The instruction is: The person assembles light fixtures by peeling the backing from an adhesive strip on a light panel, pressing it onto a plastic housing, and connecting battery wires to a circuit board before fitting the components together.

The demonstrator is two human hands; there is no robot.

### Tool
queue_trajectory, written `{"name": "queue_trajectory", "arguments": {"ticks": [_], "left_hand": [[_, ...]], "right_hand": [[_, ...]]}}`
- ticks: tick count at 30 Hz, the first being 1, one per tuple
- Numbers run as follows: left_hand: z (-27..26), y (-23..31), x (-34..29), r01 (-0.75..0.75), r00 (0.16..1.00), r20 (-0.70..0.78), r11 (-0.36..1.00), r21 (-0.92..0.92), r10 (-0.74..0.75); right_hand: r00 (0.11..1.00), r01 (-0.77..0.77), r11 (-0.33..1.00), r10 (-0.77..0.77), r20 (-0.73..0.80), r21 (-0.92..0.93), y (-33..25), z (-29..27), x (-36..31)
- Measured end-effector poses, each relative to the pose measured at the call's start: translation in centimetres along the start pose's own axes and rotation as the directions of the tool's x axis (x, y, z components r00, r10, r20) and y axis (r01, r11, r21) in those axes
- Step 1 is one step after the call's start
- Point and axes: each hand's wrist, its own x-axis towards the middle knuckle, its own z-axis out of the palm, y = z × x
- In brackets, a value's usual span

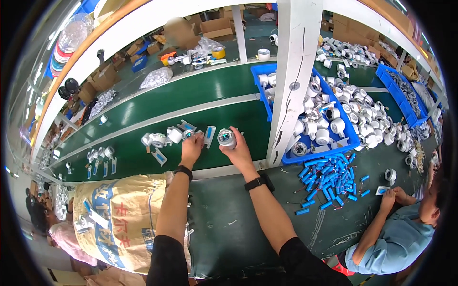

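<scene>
My right hand (pixel 240 153) is wrapped around a white round camera housing (pixel 226 138), its open face turned up with a green-blue part inside. To its left my left hand (pixel 192 148) has its fingers pinched together over the green belt; what they hold, if anything, is hidden. Right behind those fingertips lies another white housing (pixel 188 134) with a teal inside. Between my hands a flat white plate with a blue strip (pixel 209 136) lies on the belt. More white housings (pixel 156 139) sit in a row left of my left hand.
A blue bin (pixel 354 139) full of white housings stands right of a white post (pixel 292 86). Loose blue cylindrical batteries (pixel 329 181) lie on the table before it. At right, a co-worker (pixel 391 233) handles a small plate. A printed woven sack (pixel 126 219) lies left of my arms.
</scene>
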Motion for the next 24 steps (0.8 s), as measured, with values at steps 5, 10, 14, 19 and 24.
{"name": "queue_trajectory", "arguments": {"ticks": [5,10,14,19,24], "left_hand": [[-0.9,4.7,-3.0,0.148,0.967,-0.235,0.964,0.222,-0.094],[-0.4,6.4,-5.7,0.350,0.913,0.365,0.807,-0.475,-0.180],[-3.0,6.0,-6.7,0.486,0.866,0.386,0.718,-0.498,-0.318],[-5.3,5.3,-6.7,0.533,0.839,0.422,0.676,-0.509,-0.343],[-5.7,4.6,-6.2,0.476,0.863,0.417,0.732,-0.488,-0.284]], "right_hand": [[0.987,0.155,0.963,-0.143,0.070,-0.222,0.0,-0.2,-0.7],[0.902,0.431,0.854,-0.417,0.111,-0.291,0.0,1.4,-2.8],[0.991,0.136,0.942,-0.134,0.029,-0.306,0.1,-1.4,-3.8],[0.916,0.385,0.781,-0.387,0.103,-0.491,-0.7,0.0,-2.0],[0.904,0.425,0.685,-0.347,0.248,-0.592,-0.2,1.3,0.3]]}}
